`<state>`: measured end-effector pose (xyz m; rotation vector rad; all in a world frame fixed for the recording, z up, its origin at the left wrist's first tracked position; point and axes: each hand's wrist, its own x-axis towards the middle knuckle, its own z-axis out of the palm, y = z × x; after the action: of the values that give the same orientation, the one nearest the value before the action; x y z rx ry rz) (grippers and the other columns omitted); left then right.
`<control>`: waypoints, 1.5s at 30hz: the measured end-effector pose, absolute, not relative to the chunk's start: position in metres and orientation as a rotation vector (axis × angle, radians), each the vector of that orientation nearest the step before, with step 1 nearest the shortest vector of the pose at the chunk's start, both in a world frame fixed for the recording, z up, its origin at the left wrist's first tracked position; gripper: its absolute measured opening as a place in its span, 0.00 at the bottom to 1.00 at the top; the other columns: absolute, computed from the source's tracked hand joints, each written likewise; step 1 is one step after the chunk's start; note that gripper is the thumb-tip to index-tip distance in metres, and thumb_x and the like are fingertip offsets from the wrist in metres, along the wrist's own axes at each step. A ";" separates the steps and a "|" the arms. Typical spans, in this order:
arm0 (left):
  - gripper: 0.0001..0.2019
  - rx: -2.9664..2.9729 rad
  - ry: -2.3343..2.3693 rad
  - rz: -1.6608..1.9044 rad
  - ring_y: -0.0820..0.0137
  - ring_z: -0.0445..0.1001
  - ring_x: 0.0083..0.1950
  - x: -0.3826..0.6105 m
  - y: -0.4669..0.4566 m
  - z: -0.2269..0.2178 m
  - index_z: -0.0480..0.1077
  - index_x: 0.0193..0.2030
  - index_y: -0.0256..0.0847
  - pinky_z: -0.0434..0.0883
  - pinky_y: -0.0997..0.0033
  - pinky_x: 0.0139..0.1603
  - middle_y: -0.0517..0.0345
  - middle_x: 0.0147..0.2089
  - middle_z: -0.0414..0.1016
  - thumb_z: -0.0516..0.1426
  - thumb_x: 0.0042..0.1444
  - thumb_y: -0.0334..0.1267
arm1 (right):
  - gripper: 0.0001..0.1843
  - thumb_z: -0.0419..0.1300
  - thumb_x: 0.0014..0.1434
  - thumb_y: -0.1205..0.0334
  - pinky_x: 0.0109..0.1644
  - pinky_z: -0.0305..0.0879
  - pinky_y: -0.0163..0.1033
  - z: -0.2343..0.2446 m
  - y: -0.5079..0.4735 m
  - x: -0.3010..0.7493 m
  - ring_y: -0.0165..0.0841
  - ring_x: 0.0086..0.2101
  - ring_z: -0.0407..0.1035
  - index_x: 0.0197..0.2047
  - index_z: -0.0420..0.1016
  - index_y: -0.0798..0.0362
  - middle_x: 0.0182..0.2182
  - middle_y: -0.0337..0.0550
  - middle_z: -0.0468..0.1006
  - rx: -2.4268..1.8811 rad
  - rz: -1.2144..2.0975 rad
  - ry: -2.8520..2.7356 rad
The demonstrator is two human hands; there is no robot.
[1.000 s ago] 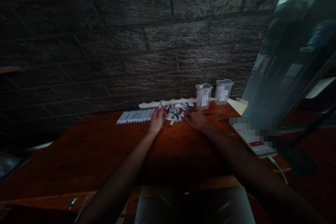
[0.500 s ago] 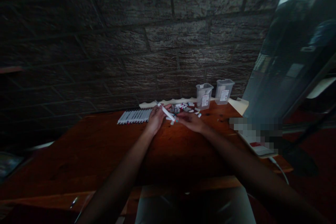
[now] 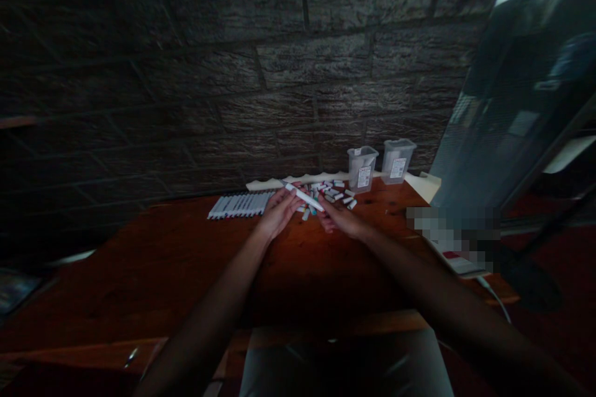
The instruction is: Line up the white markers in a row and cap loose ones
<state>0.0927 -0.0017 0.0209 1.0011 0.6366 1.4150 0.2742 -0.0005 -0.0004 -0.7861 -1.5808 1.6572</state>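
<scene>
A white marker (image 3: pixel 303 196) slants across the space between my hands, above the wooden table. My left hand (image 3: pixel 279 211) is closed on its upper left end. At the lower right end, the fingers of my right hand (image 3: pixel 339 218) are closed on the marker's tip. Beneath and behind the marker lies a loose pile of short marker caps (image 3: pixel 333 185), mostly white with coloured ends and partly hidden by my hands. Left of my left hand, a row of white markers (image 3: pixel 237 205) lies side by side on the table.
Two clear plastic bins (image 3: pixel 361 170) with labels stand at the back right, near the stone wall (image 3: pixel 316 68). A wavy pale strip (image 3: pixel 265 185) runs along the table's back edge. Papers (image 3: pixel 465 267) and a white cable (image 3: pixel 496 301) are at the table's right side.
The marker has shifted slightly right and its lower end, which showed a teal tip, now looks white. My right hand has moved a little, its fingers now around that end.
</scene>
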 end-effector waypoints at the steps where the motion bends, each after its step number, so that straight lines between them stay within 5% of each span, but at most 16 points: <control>1: 0.13 1.006 0.637 1.403 0.67 0.78 0.46 0.093 -0.002 0.020 0.75 0.43 0.37 0.70 0.66 0.54 0.51 0.42 0.80 0.66 0.50 0.35 | 0.31 0.48 0.55 0.28 0.20 0.51 0.32 -0.001 0.000 0.274 0.24 0.17 0.48 0.24 0.56 0.50 0.17 0.29 0.52 -0.767 1.679 -1.568; 6: 0.11 0.988 0.655 1.410 0.67 0.78 0.45 0.099 -0.003 0.019 0.75 0.39 0.36 0.71 0.66 0.52 0.50 0.42 0.80 0.66 0.49 0.36 | 0.32 0.47 0.55 0.28 0.19 0.49 0.33 -0.002 0.003 0.271 0.24 0.16 0.49 0.23 0.57 0.50 0.16 0.30 0.54 -0.897 1.578 -1.525; 14: 0.12 0.866 0.804 1.500 0.72 0.78 0.34 0.107 -0.001 0.019 0.73 0.30 0.35 0.73 0.68 0.47 0.57 0.31 0.79 0.70 0.43 0.37 | 0.33 0.42 0.64 0.37 0.30 0.59 0.37 0.002 0.005 0.271 0.32 0.23 0.65 0.17 0.62 0.51 0.17 0.41 0.67 -1.172 0.767 -1.831; 20: 0.12 0.873 0.790 1.496 0.71 0.78 0.36 0.107 -0.002 0.022 0.73 0.30 0.36 0.73 0.68 0.47 0.57 0.32 0.80 0.70 0.42 0.37 | 0.30 0.43 0.68 0.46 0.39 0.64 0.38 0.003 0.003 0.270 0.36 0.31 0.72 0.25 0.74 0.52 0.25 0.48 0.77 -1.128 0.375 -1.988; 29: 0.16 0.897 0.861 1.492 0.74 0.76 0.31 0.105 -0.002 0.020 0.70 0.29 0.35 0.73 0.72 0.39 0.59 0.28 0.77 0.70 0.40 0.40 | 0.31 0.39 0.69 0.49 0.40 0.64 0.38 0.003 -0.004 0.274 0.35 0.31 0.73 0.27 0.76 0.53 0.26 0.47 0.78 -1.062 0.424 -2.091; 38: 0.19 0.822 0.952 1.655 0.78 0.73 0.25 0.092 0.004 0.019 0.67 0.30 0.38 0.69 0.77 0.32 0.66 0.27 0.74 0.70 0.39 0.44 | 0.19 0.50 0.65 0.55 0.33 0.57 0.33 0.002 0.016 0.293 0.30 0.27 0.68 0.32 0.77 0.54 0.26 0.42 0.77 -1.154 0.416 -1.993; 45: 0.19 1.001 0.918 1.569 0.77 0.74 0.25 0.097 0.000 0.018 0.68 0.31 0.37 0.71 0.77 0.31 0.63 0.26 0.74 0.69 0.41 0.46 | 0.27 0.47 0.65 0.44 0.30 0.54 0.33 -0.002 0.017 0.296 0.28 0.25 0.63 0.30 0.76 0.55 0.22 0.37 0.71 -1.047 0.642 -1.996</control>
<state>0.0971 -0.0002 0.0175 1.0013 0.9177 1.5689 0.2962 0.0173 -0.0023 -1.0466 -1.9958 0.6418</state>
